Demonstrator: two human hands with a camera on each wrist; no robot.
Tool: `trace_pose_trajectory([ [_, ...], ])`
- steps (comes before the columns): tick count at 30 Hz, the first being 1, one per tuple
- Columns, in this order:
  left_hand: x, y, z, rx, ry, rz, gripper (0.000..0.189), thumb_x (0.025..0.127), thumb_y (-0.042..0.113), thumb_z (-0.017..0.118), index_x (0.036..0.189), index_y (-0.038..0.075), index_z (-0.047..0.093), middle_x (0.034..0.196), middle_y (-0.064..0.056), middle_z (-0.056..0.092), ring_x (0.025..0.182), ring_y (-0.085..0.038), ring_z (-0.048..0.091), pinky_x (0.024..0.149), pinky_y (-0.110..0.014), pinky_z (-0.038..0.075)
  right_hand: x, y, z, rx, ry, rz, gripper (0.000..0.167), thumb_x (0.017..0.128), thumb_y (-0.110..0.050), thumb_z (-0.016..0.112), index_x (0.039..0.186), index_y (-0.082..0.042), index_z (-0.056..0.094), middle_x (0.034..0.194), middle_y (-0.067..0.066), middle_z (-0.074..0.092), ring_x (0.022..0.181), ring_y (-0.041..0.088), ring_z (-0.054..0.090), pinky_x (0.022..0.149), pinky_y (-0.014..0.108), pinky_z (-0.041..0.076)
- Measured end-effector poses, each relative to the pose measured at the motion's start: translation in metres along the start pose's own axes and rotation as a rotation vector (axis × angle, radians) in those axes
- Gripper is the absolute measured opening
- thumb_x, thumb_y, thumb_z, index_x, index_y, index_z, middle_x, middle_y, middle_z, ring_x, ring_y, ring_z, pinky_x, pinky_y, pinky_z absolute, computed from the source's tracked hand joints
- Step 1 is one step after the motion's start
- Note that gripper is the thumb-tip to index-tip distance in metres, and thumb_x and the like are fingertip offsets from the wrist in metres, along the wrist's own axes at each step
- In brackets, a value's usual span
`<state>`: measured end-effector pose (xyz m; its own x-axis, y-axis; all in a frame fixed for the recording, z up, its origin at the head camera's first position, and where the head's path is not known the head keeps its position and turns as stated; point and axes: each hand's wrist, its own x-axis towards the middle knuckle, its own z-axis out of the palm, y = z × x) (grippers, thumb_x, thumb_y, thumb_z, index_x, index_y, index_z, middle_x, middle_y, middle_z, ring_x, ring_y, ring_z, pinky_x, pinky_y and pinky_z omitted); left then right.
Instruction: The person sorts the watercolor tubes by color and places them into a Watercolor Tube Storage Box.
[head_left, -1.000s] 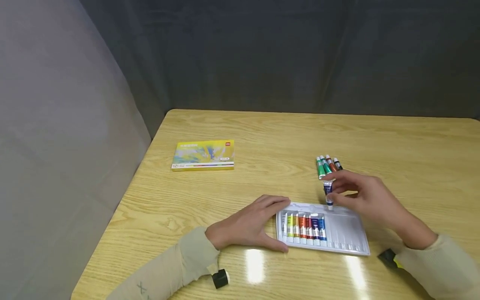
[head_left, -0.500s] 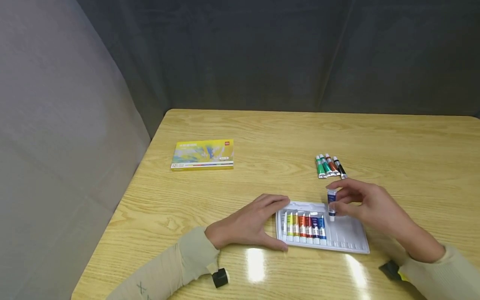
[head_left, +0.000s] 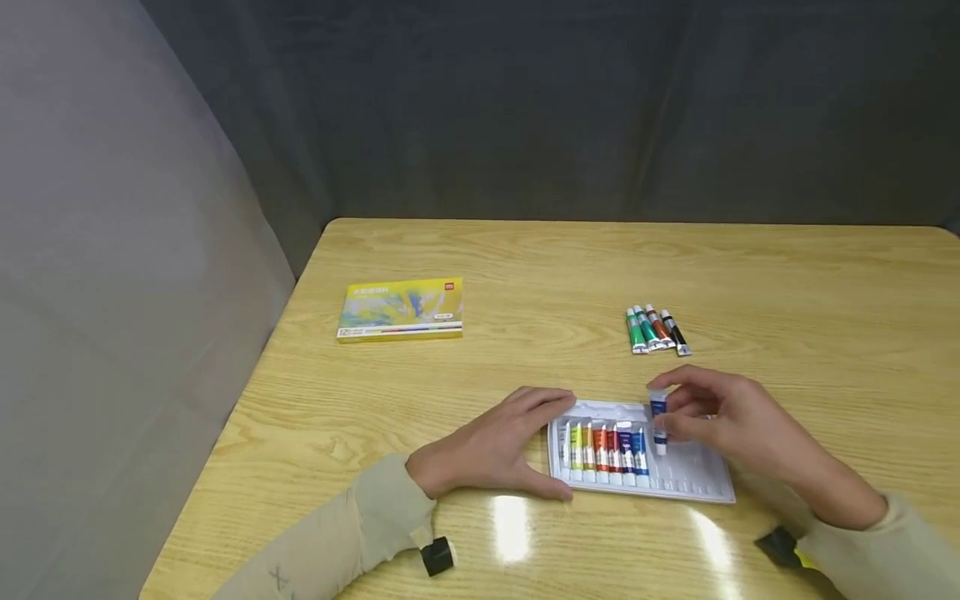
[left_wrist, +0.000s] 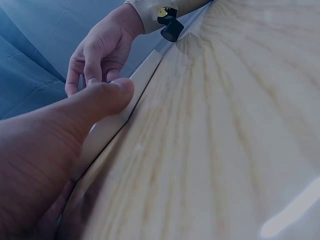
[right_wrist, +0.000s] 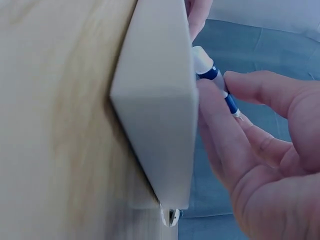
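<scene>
A white plastic paint tray (head_left: 701,467) lies on the table, its left part filled with a row of several paint tubes (head_left: 604,450) in yellow, orange, red, purple and blue. My left hand (head_left: 491,448) holds the tray's left end, thumb at the near corner and fingers at the far one; the thumb (left_wrist: 112,95) shows against the tray's side in the left wrist view. Over the tray, just right of the row, my right hand (head_left: 738,417) pinches a dark blue paint tube (head_left: 659,406), white cap down. The right wrist view shows this blue tube (right_wrist: 207,73) between thumb and fingers.
Several more tubes (head_left: 654,329), green, brown and black, lie side by side behind the tray. A flat yellow paint box (head_left: 401,310) sits at the back left of the wooden table (head_left: 300,400). A dark curtain (head_left: 487,108) hangs behind it.
My right hand has brought the blue tube from the tray's back edge forward over the tray, beside the row. My left hand has stayed on the tray's left end.
</scene>
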<state>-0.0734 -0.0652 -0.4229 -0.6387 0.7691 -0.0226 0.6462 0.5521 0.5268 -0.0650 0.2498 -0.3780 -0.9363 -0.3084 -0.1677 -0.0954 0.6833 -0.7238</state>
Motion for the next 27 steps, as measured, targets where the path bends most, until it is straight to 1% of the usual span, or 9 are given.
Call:
trace_pose_trajectory([
  [8,0.000,-0.002,0.001,-0.003,0.010,0.000,0.111,0.080,0.070,0.078,0.165,0.018,0.028,0.169,0.003,0.033,0.155,-0.014,0.034,0.128,-0.033,0.034,0.000,-0.002,0.005,-0.038,-0.005,0.029,0.035,0.091,-0.017,0.078,0.125,-0.013,0.069,0.102,0.002,0.073,0.083,0.004,0.065,0.068,0.019,0.056],
  [13,-0.001,-0.001,0.001,0.003,0.015,0.000,0.111,0.079,0.070,0.078,0.165,0.017,0.029,0.168,0.002,0.034,0.154,-0.014,0.034,0.128,-0.032,0.034,-0.001,-0.004,0.007,-0.025,-0.016,0.035,0.036,0.090,-0.015,0.078,0.125,-0.013,0.070,0.119,0.010,0.073,0.090,0.008,0.069,0.070,0.019,0.057],
  [14,-0.001,-0.001,0.001,0.005,0.016,0.002,0.111,0.079,0.070,0.078,0.164,0.017,0.029,0.168,0.002,0.034,0.154,-0.014,0.034,0.128,-0.032,0.034,-0.001,-0.004,0.007,-0.023,-0.015,0.035,0.035,0.090,-0.015,0.078,0.124,-0.013,0.070,0.119,0.010,0.073,0.090,0.010,0.070,0.070,0.019,0.057],
  [15,-0.001,-0.001,0.001,0.006,0.017,0.002,0.111,0.079,0.069,0.078,0.164,0.017,0.029,0.168,0.002,0.034,0.154,-0.014,0.034,0.128,-0.032,0.034,-0.001,-0.004,0.008,-0.022,-0.015,0.034,0.035,0.090,-0.015,0.078,0.124,-0.013,0.070,0.117,0.010,0.073,0.090,0.010,0.070,0.070,0.019,0.057],
  [20,-0.001,-0.001,0.001,0.007,0.019,0.004,0.112,0.079,0.069,0.078,0.164,0.016,0.029,0.168,0.002,0.034,0.154,-0.015,0.034,0.128,-0.033,0.034,-0.002,-0.005,0.009,-0.040,-0.011,0.015,0.032,0.088,-0.014,0.081,0.118,-0.012,0.071,0.096,0.003,0.069,0.084,0.011,0.066,0.068,0.019,0.056],
  [22,-0.001,-0.001,0.002,0.006,0.020,0.004,0.112,0.079,0.069,0.078,0.164,0.017,0.029,0.168,0.002,0.034,0.155,-0.015,0.034,0.128,-0.033,0.034,-0.002,-0.005,0.010,-0.038,-0.011,0.014,0.032,0.087,-0.014,0.081,0.117,-0.012,0.071,0.094,0.002,0.068,0.082,0.011,0.066,0.068,0.019,0.055],
  [27,0.000,-0.002,0.002,-0.002,0.017,0.005,0.111,0.079,0.069,0.078,0.165,0.017,0.029,0.168,0.002,0.034,0.155,-0.015,0.034,0.128,-0.034,0.035,-0.003,-0.005,0.012,-0.057,-0.005,0.020,0.033,0.084,-0.020,0.085,0.113,-0.013,0.072,0.096,0.001,0.071,0.085,0.011,0.066,0.070,0.019,0.056],
])
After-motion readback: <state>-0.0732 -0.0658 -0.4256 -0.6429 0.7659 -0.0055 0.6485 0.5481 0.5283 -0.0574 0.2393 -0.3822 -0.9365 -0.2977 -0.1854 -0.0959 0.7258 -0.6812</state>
